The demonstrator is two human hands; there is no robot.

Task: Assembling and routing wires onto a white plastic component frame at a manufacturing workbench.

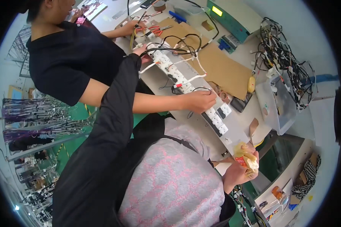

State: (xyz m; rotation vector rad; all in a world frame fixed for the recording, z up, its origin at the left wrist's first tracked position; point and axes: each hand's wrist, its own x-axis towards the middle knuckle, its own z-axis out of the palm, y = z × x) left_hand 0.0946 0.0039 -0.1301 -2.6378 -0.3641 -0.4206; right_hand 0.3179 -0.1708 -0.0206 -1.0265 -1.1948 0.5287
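My left hand (143, 53), at the end of a long black sleeve, reaches to the upper part of a long board with white connector blocks (172, 72). Cables and the cuff hide most of its fingers, so its grip is unclear. Black and white wiring (191, 51) loops over the board beside it. Low on the right, my right hand (235, 176) is closed around a pale, bread-like snack in a torn yellow and red wrapper (248, 160). A co-worker's hand (199, 101) pinches at a thin dark wire over the board; their other hand (129, 28) is at its far end.
A person in a black shirt (75, 53) stands close on the left. Behind the board lie brown cardboard (219, 66), red-handled pliers (161, 29) and a green-fronted tester (229, 22). A cable heap (284, 60) overhangs a clear bin (271, 102). Harnesses hang from racks (45, 115).
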